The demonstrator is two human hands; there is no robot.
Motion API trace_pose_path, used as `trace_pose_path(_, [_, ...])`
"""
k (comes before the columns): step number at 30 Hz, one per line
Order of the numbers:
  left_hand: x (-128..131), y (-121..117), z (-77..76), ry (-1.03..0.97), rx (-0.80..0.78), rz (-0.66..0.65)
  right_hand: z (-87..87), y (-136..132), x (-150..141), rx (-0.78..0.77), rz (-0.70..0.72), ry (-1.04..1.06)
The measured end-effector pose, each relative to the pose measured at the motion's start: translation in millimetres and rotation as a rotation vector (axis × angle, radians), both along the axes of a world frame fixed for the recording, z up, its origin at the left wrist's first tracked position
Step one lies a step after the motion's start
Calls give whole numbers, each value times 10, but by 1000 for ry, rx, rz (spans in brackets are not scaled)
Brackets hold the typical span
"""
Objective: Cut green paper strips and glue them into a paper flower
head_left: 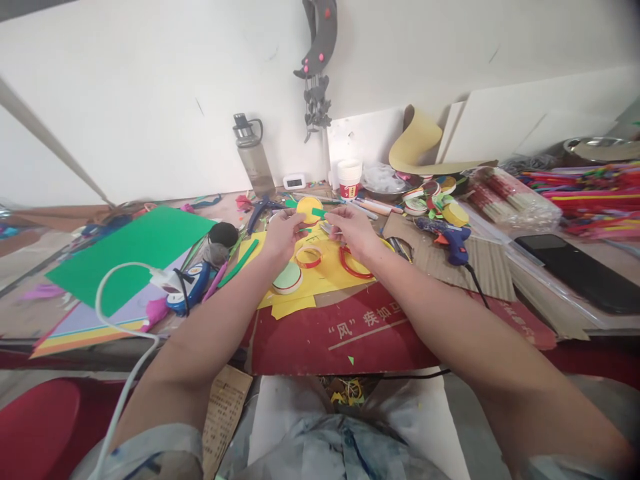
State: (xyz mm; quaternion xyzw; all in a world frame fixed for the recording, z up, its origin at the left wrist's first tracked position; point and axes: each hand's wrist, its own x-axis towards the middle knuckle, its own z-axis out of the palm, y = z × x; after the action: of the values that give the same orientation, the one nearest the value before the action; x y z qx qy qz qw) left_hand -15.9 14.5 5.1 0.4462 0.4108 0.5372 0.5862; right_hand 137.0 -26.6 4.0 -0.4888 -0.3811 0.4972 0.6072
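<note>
My left hand [285, 235] is closed, pinching a round yellow paper piece [308, 206] above the table. My right hand [353, 230] is also closed, with its fingertips on a short green paper strip [319, 213] that reaches the yellow piece. Whether the strip is stuck to it I cannot tell. A greyish pointed thing [326, 227] shows under my right fingers, too small to make out. Below my hands lie a yellow paper sheet [327, 277], a pale ring [309, 257], a light green round piece with a pale rim [287, 277] and a red ring [354, 264].
A blue glue gun [454, 245] lies on cardboard at right, near a black phone [580, 270]. Green paper [133, 257] covers the left side. Behind stand a water bottle [255, 160] and paper cups [349, 179]. A white cable [123, 373] hangs by my left arm.
</note>
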Motion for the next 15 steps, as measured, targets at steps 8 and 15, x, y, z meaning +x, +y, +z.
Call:
trace_pose_path(8, [31,-51,16,42,74,-3,-33,19,15,22,-26,-43])
trace_pose_path(15, [-36,56,-9,26,86,-29,-7,12,42,-45,54,-1])
